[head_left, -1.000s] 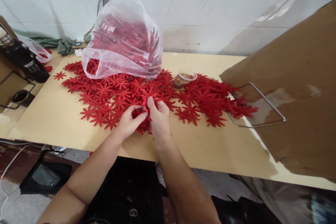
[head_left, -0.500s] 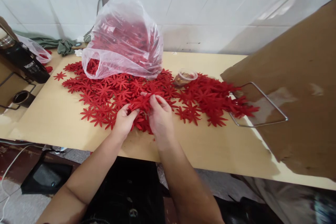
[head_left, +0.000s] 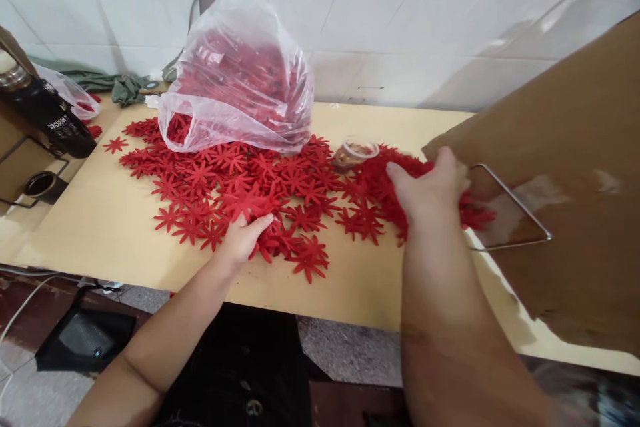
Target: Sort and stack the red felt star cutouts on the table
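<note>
My left hand (head_left: 241, 239) is closed, thumb pressed on red flower-shaped cutouts (head_left: 253, 203) with narrow petals, held over the front of a large loose pile (head_left: 200, 173) of the same pieces. Farther right, my right hand (head_left: 433, 188) reaches over a smaller red pile (head_left: 373, 190). Its thumb stands apart from the fingers, and the fingertips are partly hidden behind the hand. Between the piles, a small clear plastic cup (head_left: 356, 150) holds small brownish bits. Behind the left pile sits a translucent plastic bag (head_left: 240, 80) full of red cutouts.
A bent metal wire frame (head_left: 520, 203) juts from a large brown cardboard sheet (head_left: 575, 167) on the right. At the left stand a black vacuum flask (head_left: 60, 121) and a dark cup (head_left: 45, 187). The pale tabletop (head_left: 350, 287) meets a tiled wall at the back.
My right hand has left my left hand and moved right, over the smaller pile. A few red cutouts now lie nearer the front table edge, where it was. My left hand has barely moved.
</note>
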`<action>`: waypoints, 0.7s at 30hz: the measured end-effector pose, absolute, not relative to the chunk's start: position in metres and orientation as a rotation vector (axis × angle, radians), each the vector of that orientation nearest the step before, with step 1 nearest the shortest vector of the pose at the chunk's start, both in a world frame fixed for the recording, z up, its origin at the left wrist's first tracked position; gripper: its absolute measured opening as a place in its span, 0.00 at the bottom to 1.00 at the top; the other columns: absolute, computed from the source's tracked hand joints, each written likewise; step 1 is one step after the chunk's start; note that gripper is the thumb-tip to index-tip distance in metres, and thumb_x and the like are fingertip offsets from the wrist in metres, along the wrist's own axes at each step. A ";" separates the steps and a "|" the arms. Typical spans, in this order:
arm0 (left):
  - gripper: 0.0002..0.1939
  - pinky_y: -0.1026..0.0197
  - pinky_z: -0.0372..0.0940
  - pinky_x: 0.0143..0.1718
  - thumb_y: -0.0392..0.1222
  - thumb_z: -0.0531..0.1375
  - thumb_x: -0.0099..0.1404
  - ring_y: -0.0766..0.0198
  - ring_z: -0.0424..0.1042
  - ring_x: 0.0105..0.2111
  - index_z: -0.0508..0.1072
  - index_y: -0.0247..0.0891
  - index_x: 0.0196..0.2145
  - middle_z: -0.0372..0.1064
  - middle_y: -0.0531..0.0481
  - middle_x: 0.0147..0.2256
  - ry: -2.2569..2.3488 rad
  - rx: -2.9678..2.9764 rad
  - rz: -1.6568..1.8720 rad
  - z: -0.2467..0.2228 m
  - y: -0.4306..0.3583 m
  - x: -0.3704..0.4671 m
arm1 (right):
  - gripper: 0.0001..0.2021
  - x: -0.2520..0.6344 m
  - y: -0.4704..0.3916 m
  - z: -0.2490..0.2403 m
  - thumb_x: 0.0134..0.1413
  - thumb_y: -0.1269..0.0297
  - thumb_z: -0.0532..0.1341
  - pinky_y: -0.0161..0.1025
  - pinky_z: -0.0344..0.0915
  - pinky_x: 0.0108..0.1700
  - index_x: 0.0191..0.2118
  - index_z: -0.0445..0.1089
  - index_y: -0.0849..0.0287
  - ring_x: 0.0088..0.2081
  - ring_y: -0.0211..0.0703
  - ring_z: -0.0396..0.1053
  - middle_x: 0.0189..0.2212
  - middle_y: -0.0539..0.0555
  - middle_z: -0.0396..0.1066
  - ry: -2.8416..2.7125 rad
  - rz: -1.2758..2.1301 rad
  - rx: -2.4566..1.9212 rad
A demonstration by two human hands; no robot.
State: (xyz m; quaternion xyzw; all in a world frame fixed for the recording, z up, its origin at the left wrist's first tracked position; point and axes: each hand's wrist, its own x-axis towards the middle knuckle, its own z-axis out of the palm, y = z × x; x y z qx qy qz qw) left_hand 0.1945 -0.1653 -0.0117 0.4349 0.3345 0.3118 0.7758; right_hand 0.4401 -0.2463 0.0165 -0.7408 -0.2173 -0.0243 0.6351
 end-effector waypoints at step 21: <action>0.12 0.64 0.66 0.34 0.37 0.66 0.45 0.71 0.68 0.28 0.73 0.35 0.31 0.73 0.51 0.31 0.691 0.957 0.618 -0.010 -0.166 0.198 | 0.11 0.334 -0.215 -0.001 0.41 0.60 0.63 0.35 0.65 0.26 0.33 0.66 0.55 0.24 0.36 0.67 0.25 0.48 0.71 -0.531 0.729 -1.225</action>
